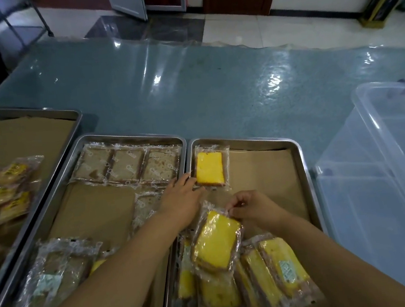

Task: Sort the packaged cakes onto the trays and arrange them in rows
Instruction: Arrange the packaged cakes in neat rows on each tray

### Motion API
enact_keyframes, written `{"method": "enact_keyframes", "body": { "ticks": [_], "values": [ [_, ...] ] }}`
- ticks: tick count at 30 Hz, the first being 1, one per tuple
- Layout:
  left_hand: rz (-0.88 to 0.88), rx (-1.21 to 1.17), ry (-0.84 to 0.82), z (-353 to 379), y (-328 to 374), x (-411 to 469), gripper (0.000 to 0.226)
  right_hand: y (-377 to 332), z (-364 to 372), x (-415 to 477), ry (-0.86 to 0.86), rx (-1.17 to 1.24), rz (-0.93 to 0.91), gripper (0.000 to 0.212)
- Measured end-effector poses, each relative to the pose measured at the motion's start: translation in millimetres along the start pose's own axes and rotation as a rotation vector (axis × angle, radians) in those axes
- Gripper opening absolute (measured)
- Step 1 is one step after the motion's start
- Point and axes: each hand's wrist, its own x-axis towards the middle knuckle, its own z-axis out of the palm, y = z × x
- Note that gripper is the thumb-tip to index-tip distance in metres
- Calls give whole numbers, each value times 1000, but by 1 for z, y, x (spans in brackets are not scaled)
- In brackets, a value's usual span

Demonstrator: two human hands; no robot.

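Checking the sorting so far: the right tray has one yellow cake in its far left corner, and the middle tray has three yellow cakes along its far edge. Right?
No: the head view shows the three cakes at the far edge of the middle tray are brown, not yellow. The rest holds.
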Motion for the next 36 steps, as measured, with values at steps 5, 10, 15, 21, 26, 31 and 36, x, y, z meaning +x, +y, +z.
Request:
{"method": "enact_keyframes", "body": {
  "ticks": [5, 10, 15, 21, 26, 31, 36],
  "values": [
    [18, 6, 78, 2, -2, 2, 44, -19, -42, 22, 251, -100, -24, 23],
    [20, 28, 105, 3, 0, 4, 42, -30, -67, 51, 558, -340, -90, 19],
    [-23, -42, 231, 1, 6, 8, 33, -3, -55, 51, 780, -517, -170, 24],
    [51, -135, 155, 11, 20, 27, 59, 51, -13, 40, 534, -833, -199, 42],
    [135, -29, 72, 23, 34, 46, 67, 67, -18, 51, 427, -982, -170, 51],
    [119, 29, 50, 30, 36, 57, 70, 67, -35, 63, 447, -960, -189, 54],
    [118, 46, 27, 34, 35, 63, 74, 71, -32, 70, 442, -1012, -212, 52]
  ]
}}
